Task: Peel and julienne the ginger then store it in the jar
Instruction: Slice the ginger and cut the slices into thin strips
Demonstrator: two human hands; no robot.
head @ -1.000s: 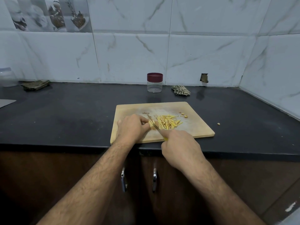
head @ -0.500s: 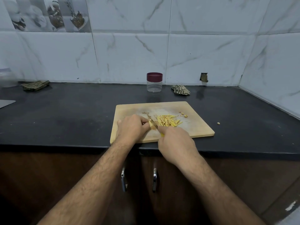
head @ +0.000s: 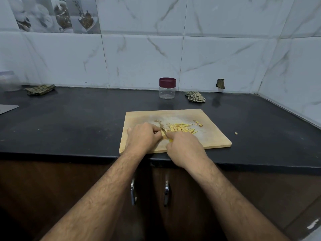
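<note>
A wooden cutting board lies on the dark tabletop, a little right of the middle of the frame. Both hands are at its lower left part. The left hand has its fingers curled down on a small piece of ginger and presses it onto the board. The right hand is just beside it, with its fingers closed around a knife with a yellow handle; only a small bit of the handle and the blade show between the two hands. Just above the right hand lies a pile of thin yellow ginger strips on the board. A few small scraps lie to the right of the strips. One more crumb is on the tabletop, right of the board. The jar, clear with a dark red lid, stands upright near the wall, above the board, well apart from the hands. A folded cloth lies to the right of it.
</note>
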